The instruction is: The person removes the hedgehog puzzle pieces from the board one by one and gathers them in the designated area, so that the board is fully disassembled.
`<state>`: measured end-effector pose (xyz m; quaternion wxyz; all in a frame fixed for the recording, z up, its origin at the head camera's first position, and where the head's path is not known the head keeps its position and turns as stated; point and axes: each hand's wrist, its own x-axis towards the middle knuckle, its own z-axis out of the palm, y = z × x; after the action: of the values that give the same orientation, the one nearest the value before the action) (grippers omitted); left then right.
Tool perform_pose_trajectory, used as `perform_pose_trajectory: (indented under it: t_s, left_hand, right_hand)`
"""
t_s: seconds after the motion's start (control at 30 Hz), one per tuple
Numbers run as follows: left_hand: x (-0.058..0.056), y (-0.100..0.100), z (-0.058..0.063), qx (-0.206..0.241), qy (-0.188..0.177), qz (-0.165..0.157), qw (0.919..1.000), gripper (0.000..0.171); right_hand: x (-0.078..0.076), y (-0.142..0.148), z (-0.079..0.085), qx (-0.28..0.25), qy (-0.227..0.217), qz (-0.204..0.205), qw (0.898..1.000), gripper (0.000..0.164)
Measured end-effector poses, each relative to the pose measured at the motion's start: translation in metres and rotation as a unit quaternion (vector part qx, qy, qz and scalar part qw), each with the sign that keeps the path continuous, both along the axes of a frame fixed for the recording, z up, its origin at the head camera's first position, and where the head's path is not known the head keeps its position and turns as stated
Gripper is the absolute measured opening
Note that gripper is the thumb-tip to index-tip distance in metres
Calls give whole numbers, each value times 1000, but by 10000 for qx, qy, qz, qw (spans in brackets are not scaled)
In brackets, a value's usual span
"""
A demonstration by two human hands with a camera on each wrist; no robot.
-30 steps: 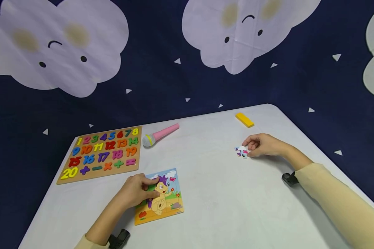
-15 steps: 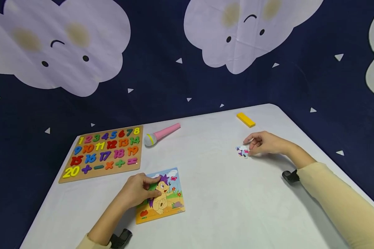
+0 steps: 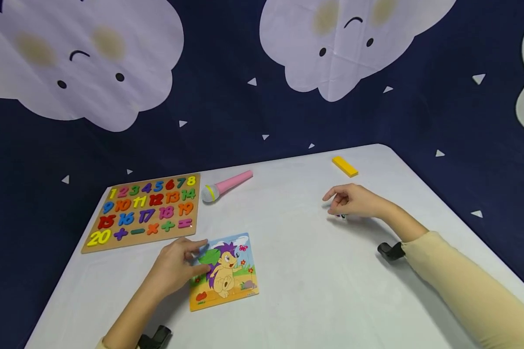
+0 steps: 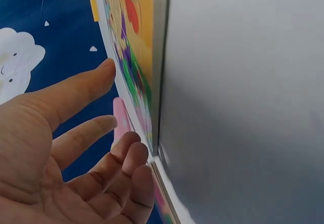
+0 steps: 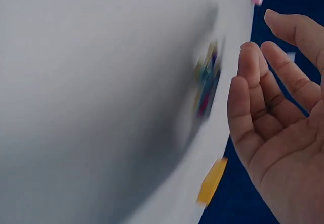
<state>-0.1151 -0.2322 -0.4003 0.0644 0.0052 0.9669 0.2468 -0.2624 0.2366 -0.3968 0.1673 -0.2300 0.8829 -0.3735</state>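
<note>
A square hedgehog jigsaw puzzle lies on the white table, its picture facing up. My left hand hovers at its left edge, thumb and index finger spread and overlapping the puzzle in the head view. In the left wrist view the fingers of that hand hang loosely bent, holding nothing. Farther right, my right hand is over a small loose puzzle piece, hiding most of it. The right wrist view shows the piece blurred on the table, apart from the relaxed fingers.
A wooden number board with colourful numerals lies at the back left. Beside it is a pink toy microphone. A yellow block lies near the far edge. Behind the table hangs a dark blue cloth with clouds.
My left hand has drawn back leftward off the middle of the puzzle, uncovering the hedgehog. My right hand has moved left from the piece's edge to over it.
</note>
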Motion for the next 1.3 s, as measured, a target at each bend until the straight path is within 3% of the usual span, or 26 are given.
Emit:
perform_pose_trajectory:
  t_s: [0.2, 0.4, 0.67, 0.93, 1.3]
  left_hand:
    - [7, -10, -2, -99, 89, -196, 9997, 78]
    - [12, -15, -6, 108, -142, -366, 9992, 81]
    - [14, -15, -6, 193, -395, -535, 9976, 70]
    - [13, -15, -9, 98, -400, -613, 9973, 56]
    - [12, -14, -7, -13, -404, -645, 9971, 55]
  right_hand:
    - [7, -37, 7, 71, 294, 226, 9993, 42]
    - [19, -76, 8, -22, 483, 326, 9983, 42]
    - [34, -125, 1, -121, 402, 737, 9964, 39]
    - [44, -160, -7, -225, 74, 982, 9949, 39]
    - [51, -196, -11, -282, -90, 1198, 9924, 38]
